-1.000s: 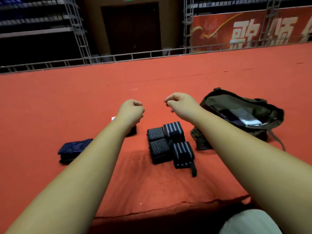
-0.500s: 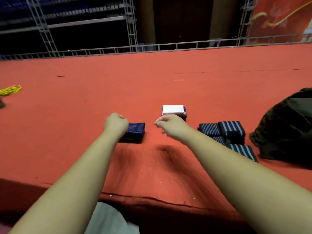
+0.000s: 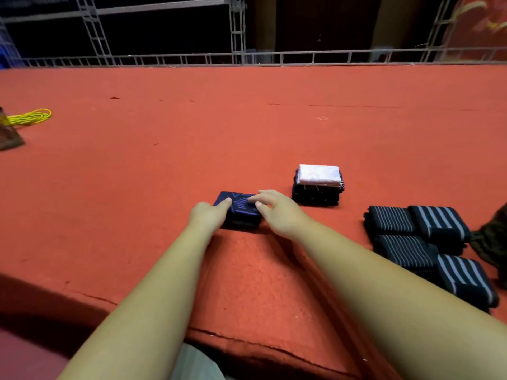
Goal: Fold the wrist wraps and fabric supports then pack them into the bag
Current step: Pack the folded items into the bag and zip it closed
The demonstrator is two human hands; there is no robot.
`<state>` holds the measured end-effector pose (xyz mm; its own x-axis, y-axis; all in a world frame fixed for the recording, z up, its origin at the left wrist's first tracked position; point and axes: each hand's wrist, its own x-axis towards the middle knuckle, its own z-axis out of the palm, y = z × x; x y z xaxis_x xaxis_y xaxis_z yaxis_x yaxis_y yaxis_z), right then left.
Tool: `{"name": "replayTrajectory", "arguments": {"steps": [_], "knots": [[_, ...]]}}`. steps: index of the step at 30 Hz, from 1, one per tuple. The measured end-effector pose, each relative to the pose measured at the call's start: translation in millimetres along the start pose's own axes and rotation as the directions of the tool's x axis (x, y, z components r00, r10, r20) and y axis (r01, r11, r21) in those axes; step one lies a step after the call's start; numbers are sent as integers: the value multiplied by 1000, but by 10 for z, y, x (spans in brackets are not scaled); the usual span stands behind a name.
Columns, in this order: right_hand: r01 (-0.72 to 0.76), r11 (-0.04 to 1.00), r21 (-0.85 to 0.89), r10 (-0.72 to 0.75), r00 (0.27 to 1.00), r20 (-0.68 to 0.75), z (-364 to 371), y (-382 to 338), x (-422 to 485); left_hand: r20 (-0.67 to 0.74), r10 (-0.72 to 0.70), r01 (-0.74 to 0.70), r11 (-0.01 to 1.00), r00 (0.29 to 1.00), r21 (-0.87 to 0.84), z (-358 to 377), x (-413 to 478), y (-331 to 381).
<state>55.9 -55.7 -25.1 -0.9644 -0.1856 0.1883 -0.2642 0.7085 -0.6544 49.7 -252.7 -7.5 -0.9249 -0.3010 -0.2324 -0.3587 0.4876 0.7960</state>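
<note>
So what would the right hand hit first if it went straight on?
The folded blue support: the right hand seems to touch its top, with the left hand at its other side. Depth is unclear.

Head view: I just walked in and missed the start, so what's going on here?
A person has both hands on a folded blue support on the red mat: the left hand at its left edge, the right hand with fingers on top. Beside it stands a dark stack topped with a white piece. Four striped wraps lie folded at right, by the bag. None of these is packed yet.
</note>
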Motion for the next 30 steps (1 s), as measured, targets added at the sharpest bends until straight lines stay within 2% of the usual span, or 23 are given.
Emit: {"name": "replayTrajectory", "arguments": {"steps": [3,10,13,16,20,22,26,28,30], "knots": [[-35,999,-19,36,999,22,188,102,38,13,-15,16,998,1000,-61,7,81,-41],[-41,997,68,43,999,-17,216,231,-17,182,-9,51,973,983,-227,-23,155,-65],[-47,997,66,48,999,-15,156,213,-80,197,68,-11,962,978,-274,17,68,-65],[-68,995,66,70,997,-24,45,195,-134,152,163,-102,933,975,-346,41,-79,-21],[-127,977,173,150,980,-129,-282,139,-207,169,273,-186,896,947,-404,12,-284,150],[-133,965,228,152,986,-68,-548,106,-280,222,322,-199,874,920,-443,3,-377,279],[-163,916,367,109,981,163,-1137,58,-478,341,471,-298,842,814,-450,65,-685,659],[-149,914,376,77,977,199,-1437,61,-628,394,534,-338,818,748,-465,157,-883,892],[-126,908,399,67,985,158,-1747,84,-848,430,572,-347,796,698,-497,281,-1086,1130]]}}
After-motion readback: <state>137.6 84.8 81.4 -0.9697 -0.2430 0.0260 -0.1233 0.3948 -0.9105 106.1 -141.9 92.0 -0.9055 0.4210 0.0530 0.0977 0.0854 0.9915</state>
